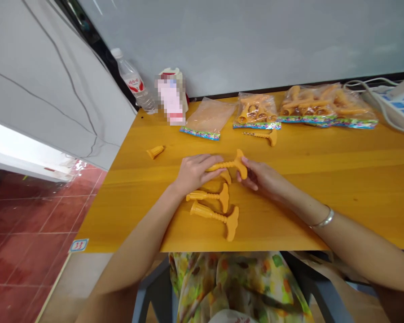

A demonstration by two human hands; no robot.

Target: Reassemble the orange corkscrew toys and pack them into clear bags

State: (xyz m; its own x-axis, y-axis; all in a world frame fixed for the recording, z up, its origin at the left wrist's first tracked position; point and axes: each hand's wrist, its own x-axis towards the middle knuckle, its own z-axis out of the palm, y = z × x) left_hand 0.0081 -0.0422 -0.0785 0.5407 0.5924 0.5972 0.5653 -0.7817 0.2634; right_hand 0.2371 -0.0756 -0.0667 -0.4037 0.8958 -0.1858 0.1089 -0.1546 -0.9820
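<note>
My left hand (pixel 194 171) is wrapped round the sleeve end of a yellow-orange plastic corkscrew (pixel 240 165), which points left to right over the table. The sleeve is mostly hidden by the fingers. My right hand (pixel 263 176) grips the right edge of its T-shaped handle between thumb and fingers. Below the left hand lie two assembled corkscrews, an upper one (pixel 224 197) and a lower one (pixel 232 222). The handle of another corkscrew (pixel 226 176) shows partly under the held one. A loose sleeve (pixel 155 151) lies to the left, and a corkscrew handle with bare metal spiral (pixel 272 137) lies behind.
Along the back of the wooden table (pixel 323 188) lie a flat clear bag (pixel 209 115) and filled bags of yellow parts (pixel 257 110), (pixel 309 105). A water bottle (pixel 136 85) and a blurred pink-white item (pixel 171 96) stand back left. A power strip (pixel 402 105) with cables is back right.
</note>
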